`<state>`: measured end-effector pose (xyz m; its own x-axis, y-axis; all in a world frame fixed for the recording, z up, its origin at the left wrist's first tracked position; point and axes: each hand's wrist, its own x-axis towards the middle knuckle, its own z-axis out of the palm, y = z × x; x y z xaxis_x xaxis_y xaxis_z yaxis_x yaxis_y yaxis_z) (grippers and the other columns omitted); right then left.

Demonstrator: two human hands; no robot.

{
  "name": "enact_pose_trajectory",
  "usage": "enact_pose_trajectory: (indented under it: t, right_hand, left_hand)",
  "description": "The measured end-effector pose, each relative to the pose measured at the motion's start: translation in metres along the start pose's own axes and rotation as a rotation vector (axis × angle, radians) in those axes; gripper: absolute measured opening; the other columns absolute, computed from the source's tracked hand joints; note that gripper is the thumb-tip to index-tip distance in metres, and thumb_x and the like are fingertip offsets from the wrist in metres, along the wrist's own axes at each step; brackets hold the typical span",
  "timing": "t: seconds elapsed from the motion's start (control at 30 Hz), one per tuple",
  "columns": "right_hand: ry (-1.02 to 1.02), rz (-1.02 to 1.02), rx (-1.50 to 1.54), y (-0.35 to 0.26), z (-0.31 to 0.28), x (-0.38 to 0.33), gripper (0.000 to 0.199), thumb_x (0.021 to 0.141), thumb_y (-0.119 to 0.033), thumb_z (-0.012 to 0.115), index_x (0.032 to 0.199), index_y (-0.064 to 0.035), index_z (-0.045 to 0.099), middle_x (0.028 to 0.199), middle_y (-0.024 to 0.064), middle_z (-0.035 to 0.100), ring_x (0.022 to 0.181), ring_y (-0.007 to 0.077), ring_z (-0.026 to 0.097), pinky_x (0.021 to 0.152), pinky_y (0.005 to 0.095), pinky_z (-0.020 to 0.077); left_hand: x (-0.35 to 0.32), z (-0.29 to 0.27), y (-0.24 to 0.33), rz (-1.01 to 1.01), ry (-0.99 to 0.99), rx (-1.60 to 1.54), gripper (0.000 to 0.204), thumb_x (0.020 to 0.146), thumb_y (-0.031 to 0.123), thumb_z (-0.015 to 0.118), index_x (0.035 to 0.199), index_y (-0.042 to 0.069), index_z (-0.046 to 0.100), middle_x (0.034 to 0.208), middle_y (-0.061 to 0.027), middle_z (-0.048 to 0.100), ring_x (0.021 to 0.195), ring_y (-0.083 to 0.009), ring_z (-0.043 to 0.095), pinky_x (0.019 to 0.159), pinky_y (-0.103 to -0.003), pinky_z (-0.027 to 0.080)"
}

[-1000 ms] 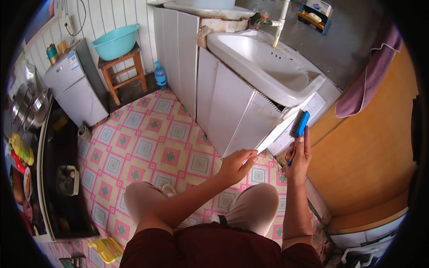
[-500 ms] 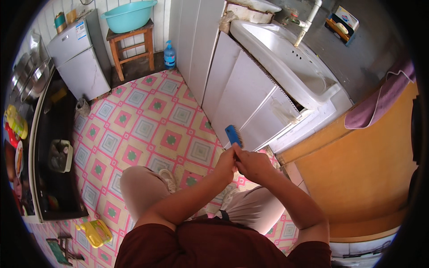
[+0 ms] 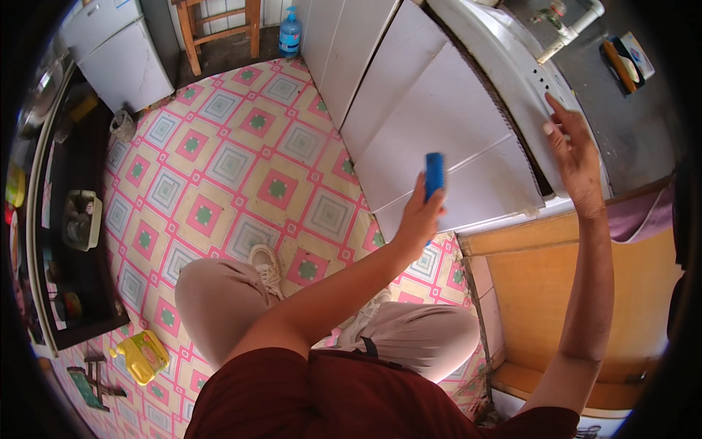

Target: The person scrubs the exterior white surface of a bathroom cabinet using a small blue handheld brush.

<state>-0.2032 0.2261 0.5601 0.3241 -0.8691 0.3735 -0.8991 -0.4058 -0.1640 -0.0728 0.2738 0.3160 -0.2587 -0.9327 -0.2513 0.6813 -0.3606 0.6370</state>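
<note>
In front of the white cabinet doors (image 3: 439, 139), a blue-handled tool (image 3: 434, 175) stands upright in the left hand (image 3: 418, 216), handle sticking up above thumb & fingers; can't see its working end. Left arm reaches fwd from lower edge, elbow bent, hand clamped round the tool. Right arm stretches up at right; right hand (image 3: 574, 150) is open, fingers spread, tips touching the white sink (image 3: 512, 66) front edge, holding nothing
</note>
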Motion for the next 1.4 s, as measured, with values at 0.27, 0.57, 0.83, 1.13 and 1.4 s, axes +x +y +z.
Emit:
enact_pose_trajectory:
  t: [0.27,0.57,0.83,1.13,1.4]
  right_hand:
    - [-0.134,0.098,0.04,0.002,0.017,0.012,0.058,0.087,-0.03,0.055,0.137,-0.0047,0.039,0.139,0.0118,0.041,0.129,0.023,0.036,0.107,0.0349,0.0257]
    - [-0.121,0.218,-0.267,0.014,0.006,0.007,0.076,0.077,-0.061,0.057,0.138,-0.0191,0.04,0.137,0.009,0.044,0.126,0.0266,0.042,0.105,0.0474,0.0335]
    - [-0.08,0.25,-0.245,0.021,0.006,0.004,0.079,0.077,-0.059,0.058,0.139,-0.0146,0.038,0.136,0.0121,0.045,0.12,0.0285,0.048,0.102,0.0437,0.0371]
    - [-0.08,0.326,-0.242,0.011,0.007,0.004,0.081,0.077,-0.06,0.057,0.139,-0.0122,0.036,0.136,0.0139,0.043,0.123,0.0309,0.044,0.102,0.047,0.0366]
    - [-0.106,0.361,-0.137,0.013,0.009,0.008,0.082,0.077,-0.056,0.06,0.139,-0.0092,0.036,0.136,0.013,0.043,0.124,0.0273,0.043,0.103,0.0414,0.0338]
  left_hand:
    - [0.071,0.04,0.04,0.492,0.085,0.447,0.061,0.094,0.027,0.043,0.146,0.013,0.014,0.079,-0.0115,0.058,0.064,-0.0215,0.055,0.064,-0.031,0.046]
    - [0.136,-0.1,-0.109,0.202,0.6,0.535,0.058,0.096,0.046,0.028,0.14,0.007,0.027,0.096,-0.0202,0.064,0.085,-0.0366,0.063,0.072,-0.042,0.049]
    - [0.109,-0.019,-0.004,0.223,0.227,0.362,0.061,0.096,0.037,0.042,0.143,0.005,0.019,0.082,-0.0118,0.06,0.066,-0.0225,0.058,0.064,-0.033,0.047]
    - [0.145,-0.07,-0.042,0.33,0.404,0.572,0.062,0.096,0.046,0.033,0.143,0.01,0.016,0.066,-0.0181,0.06,0.057,-0.0356,0.06,0.052,-0.044,0.047]
    - [0.165,-0.123,-0.114,0.093,0.674,0.273,0.047,0.095,0.035,0.043,0.129,0.003,0.039,0.075,-0.018,0.059,0.067,-0.0313,0.059,0.062,-0.04,0.046]
